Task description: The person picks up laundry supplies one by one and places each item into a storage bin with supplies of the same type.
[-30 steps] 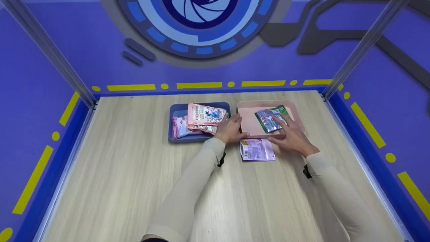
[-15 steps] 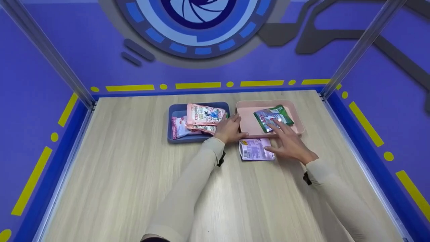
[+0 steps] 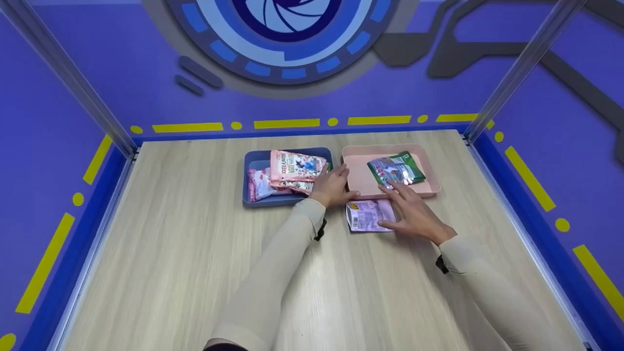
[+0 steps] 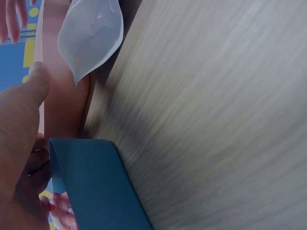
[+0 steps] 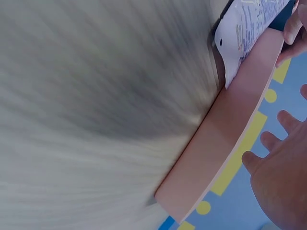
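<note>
My left hand (image 3: 331, 186) lies across the gap between a blue tray (image 3: 263, 204) and a pink tray (image 3: 356, 175). Its thumb points toward the pink tray's near rim, and its other fingers reach over the blue tray's right side. A purple pouch (image 3: 369, 217) lies on the table against the pink tray's front wall; the left wrist view shows its pale, bulging end (image 4: 93, 38). Just right of that pouch, my right hand (image 3: 412, 212) hovers with spread fingers, holding nothing. Inside the pink tray sits a green and silver pouch (image 3: 396, 168), beyond the right fingertips.
Several packets fill the blue tray, among them a pink floral pouch (image 3: 297, 165) on top and a pink-white bag (image 3: 261, 185) at the left. Bare wooden table (image 3: 195, 243) extends in front. Purple walls (image 3: 292, 107) enclose the back and sides.
My right hand has drawn back from the green and silver pouch, moving left and toward me, beside the purple pouch. The left hand stays in place.
</note>
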The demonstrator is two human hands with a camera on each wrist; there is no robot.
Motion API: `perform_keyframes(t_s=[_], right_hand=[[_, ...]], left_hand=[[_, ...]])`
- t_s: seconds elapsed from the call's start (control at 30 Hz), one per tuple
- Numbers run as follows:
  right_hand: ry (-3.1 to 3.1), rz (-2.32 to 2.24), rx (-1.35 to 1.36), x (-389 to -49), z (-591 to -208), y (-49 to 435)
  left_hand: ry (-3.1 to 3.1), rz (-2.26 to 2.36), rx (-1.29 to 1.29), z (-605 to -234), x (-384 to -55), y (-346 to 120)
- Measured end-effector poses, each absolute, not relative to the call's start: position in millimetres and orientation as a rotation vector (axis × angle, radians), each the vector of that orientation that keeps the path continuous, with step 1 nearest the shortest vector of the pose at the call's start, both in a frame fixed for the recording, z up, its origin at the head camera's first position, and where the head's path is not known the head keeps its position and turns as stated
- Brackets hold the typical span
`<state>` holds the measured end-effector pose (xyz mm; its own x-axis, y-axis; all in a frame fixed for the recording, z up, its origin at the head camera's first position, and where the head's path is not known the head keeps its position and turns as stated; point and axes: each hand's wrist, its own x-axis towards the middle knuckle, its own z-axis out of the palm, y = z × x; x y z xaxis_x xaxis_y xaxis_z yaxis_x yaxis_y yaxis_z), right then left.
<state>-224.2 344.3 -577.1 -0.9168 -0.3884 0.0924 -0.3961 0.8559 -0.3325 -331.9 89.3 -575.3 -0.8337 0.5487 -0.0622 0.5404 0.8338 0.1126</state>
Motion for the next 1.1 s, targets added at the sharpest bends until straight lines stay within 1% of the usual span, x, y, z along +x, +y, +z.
perform_keyframes(t_s=[0.47,0.83,1.1], right_hand=[[-2.954,0.571,0.741,-217,-583,333],[-2.981,0.544,0.768,-213,-588,321],[-3.003,0.540,0.770,-211,-588,315]], left_hand=[[2.908,0.139,0.840,-575,-333,90],[2.936,0.123,0.871,-574,-330,88],[2.927,0.151,0.847,-576,-332,89]])
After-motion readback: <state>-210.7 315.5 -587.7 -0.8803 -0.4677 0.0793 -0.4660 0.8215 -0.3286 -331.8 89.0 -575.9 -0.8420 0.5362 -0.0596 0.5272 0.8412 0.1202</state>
